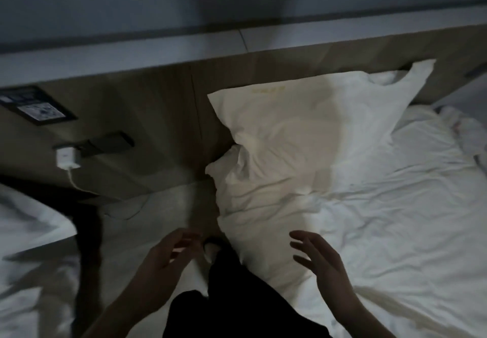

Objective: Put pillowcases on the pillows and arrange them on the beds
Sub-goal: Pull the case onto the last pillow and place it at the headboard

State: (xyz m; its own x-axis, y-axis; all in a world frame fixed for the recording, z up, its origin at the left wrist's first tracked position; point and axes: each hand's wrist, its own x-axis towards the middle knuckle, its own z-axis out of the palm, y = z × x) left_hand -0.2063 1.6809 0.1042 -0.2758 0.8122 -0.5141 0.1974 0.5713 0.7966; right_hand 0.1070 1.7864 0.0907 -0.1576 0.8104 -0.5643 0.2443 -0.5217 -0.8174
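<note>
Both hands are empty with fingers spread: the left hand point(168, 254) hangs over the gap beside the bed point(395, 232), and the right hand point(320, 258) hovers just over the near end of the pillow point(297, 137). The pillow, in its white case, leans on the headboard point(163, 105). To do well, the person should probably pat it flat and straight.

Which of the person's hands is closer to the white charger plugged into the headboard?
Left. The left hand is below and right of the charger, over the gap between beds. The right hand hovers farther right, over the bedding.
</note>
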